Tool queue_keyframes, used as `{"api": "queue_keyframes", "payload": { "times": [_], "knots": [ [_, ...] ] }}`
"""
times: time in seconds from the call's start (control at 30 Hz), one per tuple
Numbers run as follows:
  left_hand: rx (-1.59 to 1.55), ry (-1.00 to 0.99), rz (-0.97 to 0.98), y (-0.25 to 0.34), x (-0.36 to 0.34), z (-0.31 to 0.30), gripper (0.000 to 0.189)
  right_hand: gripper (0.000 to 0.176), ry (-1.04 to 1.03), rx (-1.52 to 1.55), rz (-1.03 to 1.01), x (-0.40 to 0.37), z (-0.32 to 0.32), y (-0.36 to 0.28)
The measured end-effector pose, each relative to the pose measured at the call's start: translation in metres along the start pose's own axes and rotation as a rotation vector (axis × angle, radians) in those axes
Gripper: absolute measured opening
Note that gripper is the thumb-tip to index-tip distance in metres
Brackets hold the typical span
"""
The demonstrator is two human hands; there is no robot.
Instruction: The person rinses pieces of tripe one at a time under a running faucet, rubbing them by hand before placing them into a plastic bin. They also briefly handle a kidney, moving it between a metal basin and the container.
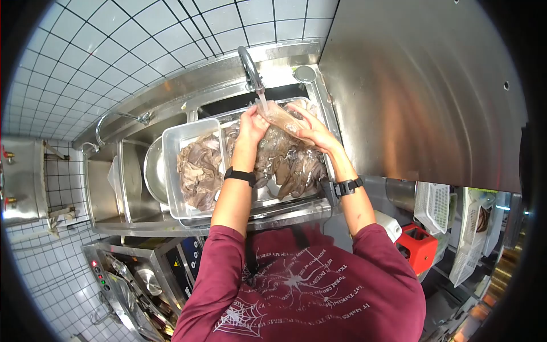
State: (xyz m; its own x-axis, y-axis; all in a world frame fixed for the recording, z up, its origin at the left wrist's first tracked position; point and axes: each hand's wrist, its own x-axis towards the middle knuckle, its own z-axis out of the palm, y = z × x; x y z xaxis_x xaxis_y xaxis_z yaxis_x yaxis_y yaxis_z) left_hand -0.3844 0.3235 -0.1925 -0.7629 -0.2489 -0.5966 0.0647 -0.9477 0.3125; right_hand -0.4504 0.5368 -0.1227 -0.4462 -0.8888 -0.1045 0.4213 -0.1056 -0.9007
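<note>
Under the running tap [249, 68], a pale brown, wet, sheet-like piece [282, 119] is stretched between my two hands. My left hand [254, 124] grips its left end, close to the water stream. At its right side, my right hand [313, 131] holds it between thumb and fingers. Below them, more brownish wet pieces [285, 165] lie in water in a clear container in the sink. To the left, a translucent plastic tub [171, 149] holds a heap of similar brown pieces [199, 171].
A round metal bowl [154, 171] and a second tap [102, 128] are at the left sinks. A steel panel [421, 91] rises on the right. A red crate [419, 248] and white baskets [433, 205] stand at lower right. Steel equipment [148, 279] is at lower left.
</note>
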Motion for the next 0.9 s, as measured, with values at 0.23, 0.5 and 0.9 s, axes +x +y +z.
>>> {"api": "queue_keyframes", "payload": {
  "times": [0.23,0.5,0.9],
  "knots": [
    [0.060,-0.079,0.012,0.014,-0.003,0.016,0.037,0.072,0.043,-0.055,-0.017,-0.024,-0.007,-0.002],
    [0.608,-0.045,0.202,0.013,-0.010,0.030,0.032,0.070,0.044,-0.270,-0.163,-0.005,-0.009,-0.025],
    [0.130,-0.107,0.168,0.011,0.006,0.009,0.047,0.070,0.003,-0.620,-0.256,0.012,0.005,-0.040]
  ]
}}
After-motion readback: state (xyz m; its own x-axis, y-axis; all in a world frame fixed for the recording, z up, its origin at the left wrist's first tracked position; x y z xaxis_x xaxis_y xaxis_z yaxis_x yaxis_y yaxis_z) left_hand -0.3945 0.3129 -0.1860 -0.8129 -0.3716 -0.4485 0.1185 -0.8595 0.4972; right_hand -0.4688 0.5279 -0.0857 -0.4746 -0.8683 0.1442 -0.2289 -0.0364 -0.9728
